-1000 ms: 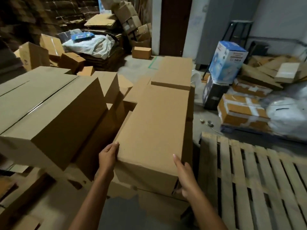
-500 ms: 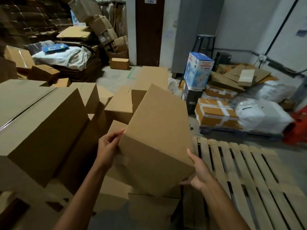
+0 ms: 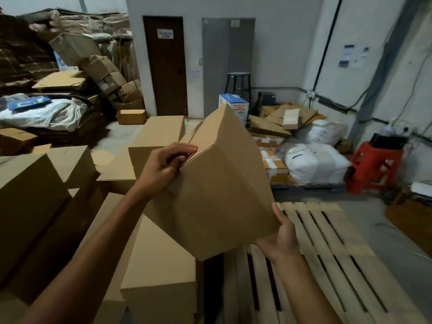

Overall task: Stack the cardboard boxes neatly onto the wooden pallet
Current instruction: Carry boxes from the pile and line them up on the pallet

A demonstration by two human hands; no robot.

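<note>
Cluttered storeroom, slatted wooden pallet [image 3: 327, 253] low right. Tilted aloft beside it, plain brown cardboard box [image 3: 222, 188]: left hand [image 3: 163, 167] fingers curled over top edge, right hand [image 3: 280, 237] cupping bottom corner, fingertips hidden. Level it, then seat square in a pallet corner.

Dim, soft indoor light, deep shadow at left, slight blur throughout, wide-angle bending at the edges.

matt cardboard box [image 3: 217, 195], rough wooden pallet [image 3: 327, 253]
</note>
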